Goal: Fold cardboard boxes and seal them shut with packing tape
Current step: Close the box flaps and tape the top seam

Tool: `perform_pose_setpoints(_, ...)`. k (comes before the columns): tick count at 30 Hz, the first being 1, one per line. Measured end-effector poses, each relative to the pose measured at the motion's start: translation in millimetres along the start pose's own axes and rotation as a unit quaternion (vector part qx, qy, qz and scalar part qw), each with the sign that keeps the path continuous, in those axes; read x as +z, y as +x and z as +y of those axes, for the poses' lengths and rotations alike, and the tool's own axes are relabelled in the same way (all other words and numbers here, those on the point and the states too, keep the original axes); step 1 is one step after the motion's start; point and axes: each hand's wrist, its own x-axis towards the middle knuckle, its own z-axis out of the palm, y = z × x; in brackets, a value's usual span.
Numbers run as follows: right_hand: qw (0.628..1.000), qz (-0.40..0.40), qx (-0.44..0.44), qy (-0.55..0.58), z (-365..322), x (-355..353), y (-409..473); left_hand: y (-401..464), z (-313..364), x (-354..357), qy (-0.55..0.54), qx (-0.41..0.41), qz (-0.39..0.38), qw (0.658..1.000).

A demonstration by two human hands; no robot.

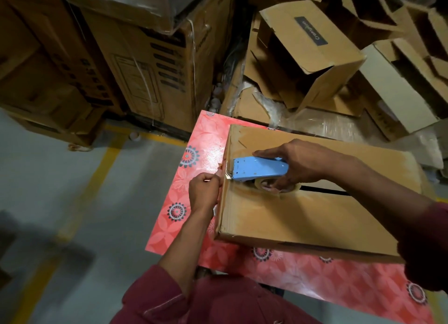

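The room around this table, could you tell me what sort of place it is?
Probably a warehouse packing area: stacked shrink-wrapped cartons, a heap of empty boxes, and yellow floor lines.

one tape dispenser (260, 168), one table (194, 139) (boxes uncounted)

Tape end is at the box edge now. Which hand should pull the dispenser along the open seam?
The right hand. It already grips the blue tape dispenser on the cardboard box, in line with the open seam. The left hand is busy pinching the tape end at the box's edge.
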Motion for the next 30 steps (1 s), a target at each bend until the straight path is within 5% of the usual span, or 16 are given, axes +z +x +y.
perform_pose_setpoints(5, 1.0, -0.007, -0.011, -0.025, -1.7, -3.5, 1.7, 2.9, 0.4, -1.3, 0.084, -0.029, -0.024, 0.996)
perform_pose_setpoints(9, 0.998, -0.018, -0.016, -0.058, -5.8, -1.9, 2.1, -4.1, -17.7, -7.3, 0.122, -0.114, -0.125, 0.978)
perform_pose_setpoints(11, 0.997, -0.021, -0.034, -0.061, -7.0, -0.4, 0.1, -17.6, -26.9, -10.3, 0.107, -0.049, -0.116, 0.986)
perform_pose_setpoints(14, 0.995, 0.004, -0.079, -0.065, -9.0, -2.7, -8.0, -38.8, -14.9, -13.7, 0.078, 0.182, -0.034, 0.98)
perform_pose_setpoints(18, 0.988, 0.001, -0.123, -0.091, -19.3, -8.7, -15.7, -49.0, 19.7, -16.7, 0.243, 0.473, -0.119, 0.838)
perform_pose_setpoints(22, 0.983, -0.03, -0.112, -0.14, -31.7, -11.5, -18.1, -45.7, 25.8, -17.7, 0.51, 0.446, -0.208, 0.706)
perform_pose_setpoints(25, 0.982, -0.038, -0.085, -0.162, -37.9, -24.4, -17.2, -48.0, 30.1, -16.2, 0.594, 0.427, -0.169, 0.66)
perform_pose_setpoints(30, 0.98, -0.057, -0.067, -0.178, -35.6, -37.1, -28.7, -54.6, 35.8, -16.1, 0.633, 0.394, -0.157, 0.647)
